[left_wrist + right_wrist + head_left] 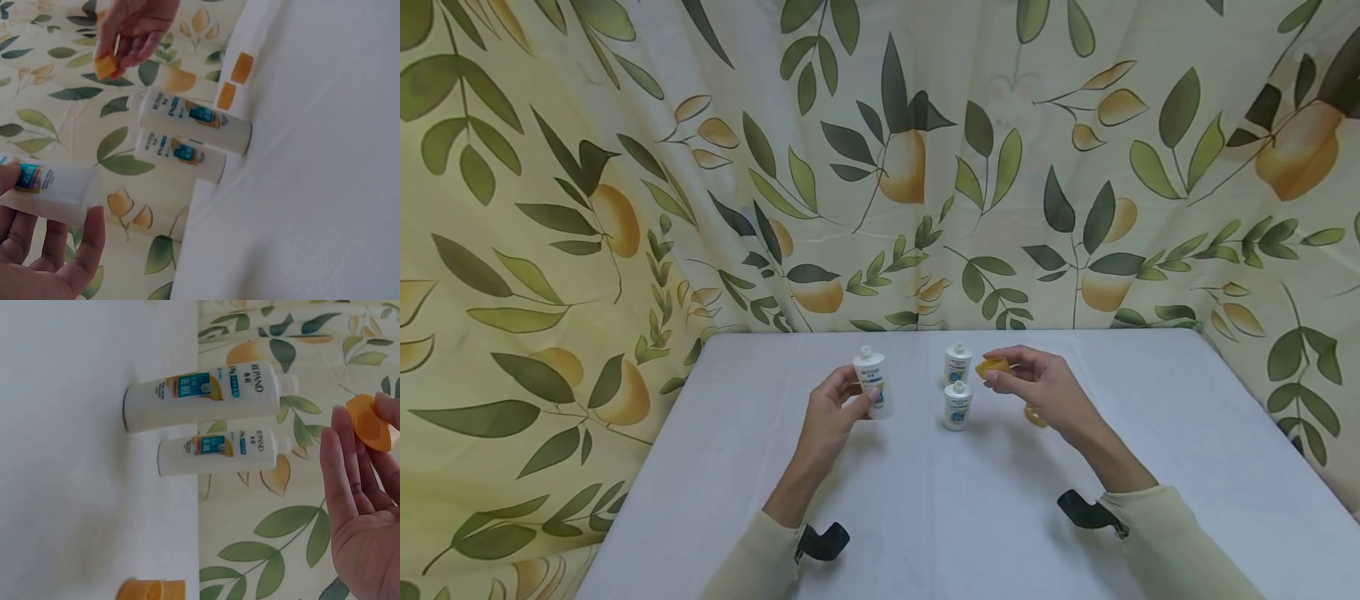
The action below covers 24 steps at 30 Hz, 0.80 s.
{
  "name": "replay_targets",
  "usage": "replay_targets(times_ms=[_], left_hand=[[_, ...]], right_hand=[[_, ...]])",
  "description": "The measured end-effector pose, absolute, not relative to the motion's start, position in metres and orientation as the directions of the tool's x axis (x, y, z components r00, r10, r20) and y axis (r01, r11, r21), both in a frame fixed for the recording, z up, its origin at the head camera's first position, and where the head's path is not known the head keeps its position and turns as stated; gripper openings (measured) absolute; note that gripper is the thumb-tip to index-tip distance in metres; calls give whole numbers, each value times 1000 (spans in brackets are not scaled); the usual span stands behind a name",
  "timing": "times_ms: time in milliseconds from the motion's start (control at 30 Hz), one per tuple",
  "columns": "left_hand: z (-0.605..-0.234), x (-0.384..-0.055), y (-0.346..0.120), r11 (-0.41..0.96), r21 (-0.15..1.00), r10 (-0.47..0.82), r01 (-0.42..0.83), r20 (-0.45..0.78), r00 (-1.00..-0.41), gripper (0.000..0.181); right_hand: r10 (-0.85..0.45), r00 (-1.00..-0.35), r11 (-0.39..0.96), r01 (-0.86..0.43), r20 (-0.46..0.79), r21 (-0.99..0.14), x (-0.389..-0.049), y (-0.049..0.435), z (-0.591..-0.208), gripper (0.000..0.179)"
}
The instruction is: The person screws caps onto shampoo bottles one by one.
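My left hand [833, 412] grips a white bottle [870, 375] with a printed label, upright above the table; its neck has no cap on it. Between thumb and fingers, my right hand [1041, 387] pinches an orange cap [992, 367], whose hollow side shows in the right wrist view. Two more white bottles stand between the hands, the nearer bottle [957, 407] in front of the farther bottle [957, 364]. Both have bare necks. Next to my right hand lies an orange cap [1035, 416], partly hidden by it; the left wrist view shows two orange caps [242, 67] on the table.
A white cloth covers the table [925, 508]. Behind its far edge hangs a curtain [820, 167] printed with leaves and fruit. Black wrist mounts [823, 542] stick out from both sleeves over the tabletop.
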State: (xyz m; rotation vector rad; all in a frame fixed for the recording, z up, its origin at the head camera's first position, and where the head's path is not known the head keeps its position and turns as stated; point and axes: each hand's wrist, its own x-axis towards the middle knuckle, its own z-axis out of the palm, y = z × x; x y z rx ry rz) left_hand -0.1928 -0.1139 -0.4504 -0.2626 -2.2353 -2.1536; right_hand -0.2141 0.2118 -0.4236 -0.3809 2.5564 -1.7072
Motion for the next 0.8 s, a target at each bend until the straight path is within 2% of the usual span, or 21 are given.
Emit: replay_targets(times_ms=[233, 467, 800], left_hand=[[-451, -188, -110, -39, 989, 106, 141, 145, -984, 37], [-449, -187, -103, -43, 989, 128, 140, 144, -981, 38], [-446, -186, -88, -29, 986, 161, 162, 164, -973, 35]], right_hand=[[-221, -970, 382, -182, 101, -906, -212, 208, -414, 43], [-235, -961, 414, -237, 149, -879, -211, 203, -401, 39], [-298, -934, 323, -291, 195, -901, -211, 193, -390, 38]])
